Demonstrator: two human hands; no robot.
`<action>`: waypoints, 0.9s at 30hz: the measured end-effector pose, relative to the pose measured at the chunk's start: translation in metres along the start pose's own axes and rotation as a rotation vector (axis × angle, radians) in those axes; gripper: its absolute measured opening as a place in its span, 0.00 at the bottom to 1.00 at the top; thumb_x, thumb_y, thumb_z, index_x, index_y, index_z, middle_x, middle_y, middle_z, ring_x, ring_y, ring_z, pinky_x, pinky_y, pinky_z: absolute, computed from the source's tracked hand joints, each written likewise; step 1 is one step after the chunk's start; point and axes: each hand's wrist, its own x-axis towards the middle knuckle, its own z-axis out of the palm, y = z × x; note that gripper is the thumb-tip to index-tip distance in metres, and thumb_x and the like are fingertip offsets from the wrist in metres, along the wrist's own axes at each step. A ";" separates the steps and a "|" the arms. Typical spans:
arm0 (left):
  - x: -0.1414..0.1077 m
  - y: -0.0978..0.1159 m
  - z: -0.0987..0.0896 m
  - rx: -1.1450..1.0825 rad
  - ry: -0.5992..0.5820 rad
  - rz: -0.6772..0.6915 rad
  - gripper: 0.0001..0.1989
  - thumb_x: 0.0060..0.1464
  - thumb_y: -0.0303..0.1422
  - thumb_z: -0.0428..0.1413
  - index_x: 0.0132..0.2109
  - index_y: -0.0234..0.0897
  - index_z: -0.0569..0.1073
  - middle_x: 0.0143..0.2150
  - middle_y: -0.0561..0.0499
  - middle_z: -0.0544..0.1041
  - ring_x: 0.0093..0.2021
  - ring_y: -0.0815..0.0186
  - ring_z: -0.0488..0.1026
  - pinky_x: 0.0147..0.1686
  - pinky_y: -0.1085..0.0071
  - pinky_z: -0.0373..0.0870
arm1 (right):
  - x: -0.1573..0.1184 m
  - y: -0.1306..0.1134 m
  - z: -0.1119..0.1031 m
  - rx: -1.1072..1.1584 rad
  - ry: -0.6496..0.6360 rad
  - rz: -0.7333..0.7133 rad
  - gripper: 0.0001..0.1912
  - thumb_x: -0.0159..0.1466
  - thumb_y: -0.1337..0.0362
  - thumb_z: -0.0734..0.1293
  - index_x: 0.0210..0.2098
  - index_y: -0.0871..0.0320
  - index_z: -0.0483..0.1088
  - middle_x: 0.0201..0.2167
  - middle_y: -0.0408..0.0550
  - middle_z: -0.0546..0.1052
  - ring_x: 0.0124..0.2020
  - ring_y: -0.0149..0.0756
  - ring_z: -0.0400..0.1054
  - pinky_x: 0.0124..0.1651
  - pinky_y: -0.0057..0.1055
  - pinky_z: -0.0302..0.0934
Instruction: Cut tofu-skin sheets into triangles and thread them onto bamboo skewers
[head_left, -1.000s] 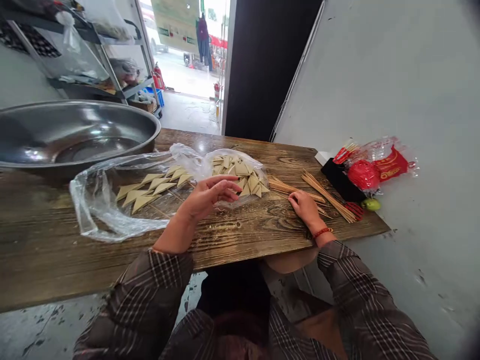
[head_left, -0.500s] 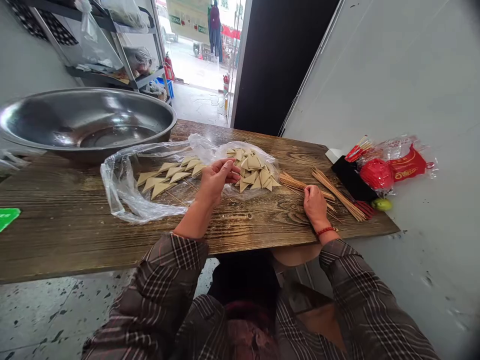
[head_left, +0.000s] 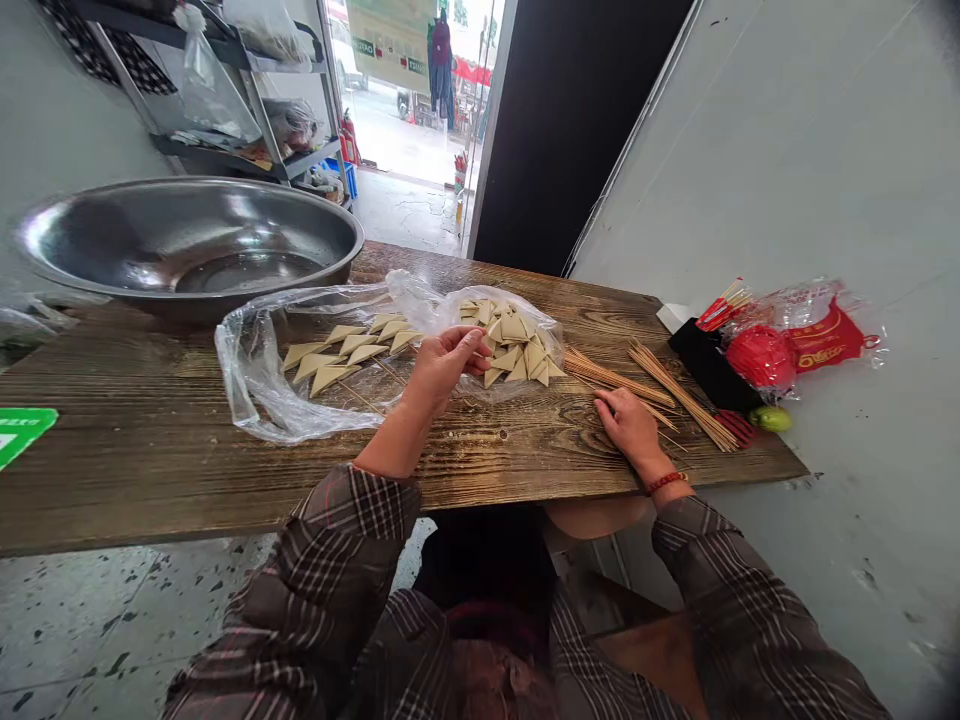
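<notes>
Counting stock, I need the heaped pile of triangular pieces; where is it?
In the head view, the heaped pile lies just right of centre, between the left hand and the nearest thin sticks.

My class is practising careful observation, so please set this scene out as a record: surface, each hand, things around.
Surface: brown wooden table
Left hand: nearest the heaped flat beige triangular pieces; grip unclear
Right hand: beside thin, straight tan sticks; grip unclear
Left side: wide, round silver metal basin
Right side: rounded red item in clear plastic
</notes>
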 end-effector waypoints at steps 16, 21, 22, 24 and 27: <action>0.004 -0.019 -0.001 0.404 -0.085 0.043 0.20 0.53 0.43 0.60 0.46 0.31 0.76 0.33 0.48 0.79 0.26 0.70 0.75 0.28 0.72 0.72 | 0.086 -0.067 -0.061 1.355 0.072 0.140 0.15 0.66 0.52 0.64 0.45 0.55 0.70 0.24 0.39 0.70 0.16 0.24 0.53 0.17 0.24 0.44; 0.000 -0.019 0.002 0.494 -0.075 0.062 0.21 0.53 0.44 0.59 0.47 0.31 0.76 0.33 0.48 0.79 0.27 0.69 0.76 0.30 0.71 0.73 | 0.109 -0.109 -0.040 1.580 -0.082 0.150 0.16 0.62 0.50 0.68 0.37 0.56 0.68 0.21 0.36 0.68 0.14 0.21 0.55 0.14 0.20 0.40; 0.000 -0.019 0.002 0.499 -0.066 0.068 0.21 0.53 0.44 0.59 0.47 0.31 0.76 0.33 0.48 0.79 0.27 0.68 0.76 0.30 0.71 0.73 | 0.114 -0.112 -0.035 1.588 -0.080 0.149 0.16 0.62 0.49 0.68 0.37 0.56 0.68 0.20 0.35 0.68 0.14 0.21 0.56 0.14 0.20 0.41; -0.002 -0.020 0.003 0.510 -0.037 0.079 0.20 0.53 0.43 0.59 0.47 0.32 0.76 0.33 0.48 0.80 0.27 0.68 0.76 0.30 0.71 0.73 | 0.121 -0.113 -0.025 1.601 -0.079 0.149 0.16 0.62 0.50 0.67 0.37 0.56 0.68 0.21 0.35 0.68 0.14 0.21 0.56 0.15 0.20 0.43; -0.003 -0.019 0.005 0.527 0.036 0.091 0.17 0.53 0.41 0.59 0.46 0.33 0.77 0.32 0.49 0.80 0.27 0.68 0.76 0.30 0.71 0.72 | 0.125 -0.104 -0.015 1.590 -0.098 0.140 0.16 0.62 0.50 0.67 0.37 0.56 0.68 0.21 0.36 0.69 0.16 0.22 0.58 0.16 0.20 0.47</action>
